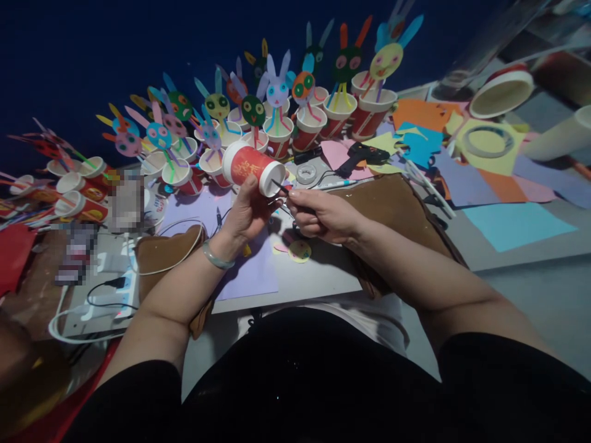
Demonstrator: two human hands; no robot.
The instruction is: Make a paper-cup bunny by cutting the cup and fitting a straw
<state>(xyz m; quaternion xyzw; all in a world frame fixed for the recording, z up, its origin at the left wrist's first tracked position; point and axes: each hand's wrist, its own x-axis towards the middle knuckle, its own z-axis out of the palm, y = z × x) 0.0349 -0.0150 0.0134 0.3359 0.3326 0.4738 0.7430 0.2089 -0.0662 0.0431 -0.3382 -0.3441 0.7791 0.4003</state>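
My left hand (pixel 250 212) is wrapped round a red and white paper cup (pixel 252 166), tipped on its side with its white base toward my right hand. Gold lettering shows on the cup's red wall. Pinched in my right hand (pixel 318 212) is a thin dark pointed tool (pixel 281 186); its tip meets the cup's base, and whether it has gone through I cannot tell. Its exact kind is unclear, since my fingers cover the rest. Below my hands, a small yellow paper rabbit head (pixel 300 250) with a pink ear lies on the table.
Behind stand several paper cups (pixel 279 136) bearing paper rabbits on bent straws. A black glue gun (pixel 364 157) and a tape roll (pixel 305 173) lie beyond my right hand. Coloured paper (pixel 517 224) covers the right side. At left are a power strip (pixel 124 286) and cables.
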